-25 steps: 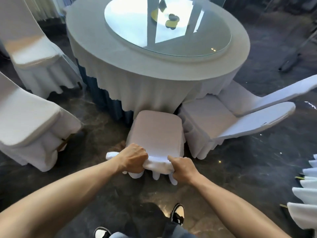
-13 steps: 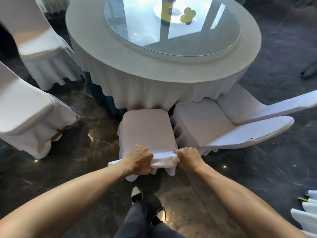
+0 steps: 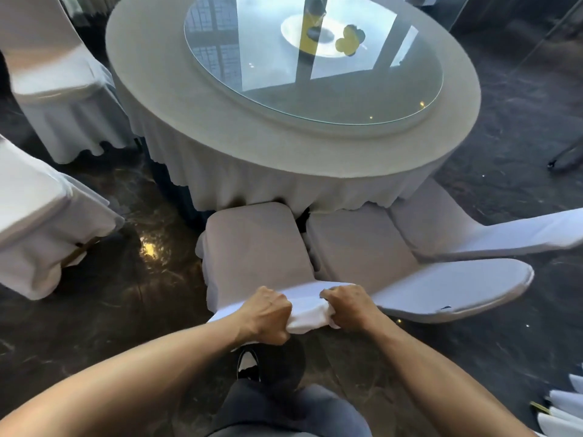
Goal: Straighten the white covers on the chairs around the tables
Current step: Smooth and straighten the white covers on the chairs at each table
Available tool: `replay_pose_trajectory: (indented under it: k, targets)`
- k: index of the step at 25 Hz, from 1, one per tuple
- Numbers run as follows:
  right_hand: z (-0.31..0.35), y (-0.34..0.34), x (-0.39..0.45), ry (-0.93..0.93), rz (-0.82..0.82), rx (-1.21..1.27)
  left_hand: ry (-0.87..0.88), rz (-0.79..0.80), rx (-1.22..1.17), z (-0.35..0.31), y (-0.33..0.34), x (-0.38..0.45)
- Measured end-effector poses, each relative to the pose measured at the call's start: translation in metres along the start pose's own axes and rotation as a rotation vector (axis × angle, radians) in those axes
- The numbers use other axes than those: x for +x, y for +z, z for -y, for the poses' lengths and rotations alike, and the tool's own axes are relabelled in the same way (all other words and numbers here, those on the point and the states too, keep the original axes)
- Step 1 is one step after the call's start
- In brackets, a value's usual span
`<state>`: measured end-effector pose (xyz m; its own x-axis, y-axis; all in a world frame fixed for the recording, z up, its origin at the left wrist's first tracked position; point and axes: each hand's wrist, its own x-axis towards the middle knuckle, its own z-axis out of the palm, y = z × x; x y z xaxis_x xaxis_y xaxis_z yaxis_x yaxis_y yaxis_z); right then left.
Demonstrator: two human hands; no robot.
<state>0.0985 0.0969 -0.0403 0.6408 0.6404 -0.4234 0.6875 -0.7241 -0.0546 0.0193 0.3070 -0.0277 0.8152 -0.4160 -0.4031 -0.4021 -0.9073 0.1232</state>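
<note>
A chair in a white cover [image 3: 255,247] stands right in front of me, its seat pushed up against the skirt of the round table [image 3: 220,127]. My left hand [image 3: 268,313] and my right hand [image 3: 347,305] both clutch the top edge of that cover's backrest, bunching the cloth between the fists. The chair's back is mostly hidden under my hands. A second covered chair [image 3: 362,247] sits close on the right, touching the first one.
Two more covered chairs stand at the left [image 3: 34,222] and far left [image 3: 63,99]. A glass turntable [image 3: 315,61] tops the table. Another chair back [image 3: 492,234] juts out on the right. White folded cloths [image 3: 564,408] lie at the lower right. My shoe [image 3: 247,364] is below the chair.
The chair and my hands have come closer to the table. My fists have drawn nearer together on the bunched cover. My foot has stepped forward under the chair.
</note>
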Motion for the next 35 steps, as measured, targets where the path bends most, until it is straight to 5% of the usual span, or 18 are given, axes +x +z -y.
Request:
replay_pose_trajectory:
  k: [5,14,26,29,33,35]
  targets:
    - [-0.032,-0.003,-0.002,-0.046,0.066,0.124,-0.06,0.182,-0.264,-0.018,-0.005,0.034]
    - [-0.065,0.005,-0.006,-0.221,0.047,0.003,-0.444,0.003,-0.307,-0.082,-0.006,0.043]
    - [-0.098,0.013,-0.052,-0.314,0.125,-0.105,-0.545,-0.092,-0.386,-0.16,0.003,0.038]
    - [-0.091,-0.001,-0.045,-0.287,0.299,-0.127,-0.526,-0.074,-0.543,-0.149,0.009,0.018]
    - [-0.061,-0.038,-0.012,-0.13,0.766,-0.18,-0.482,-0.044,-0.751,-0.122,0.014,-0.027]
    - [-0.027,-0.056,0.006,-0.123,0.802,-0.198,-0.423,-0.028,-0.764,-0.1,0.02,-0.055]
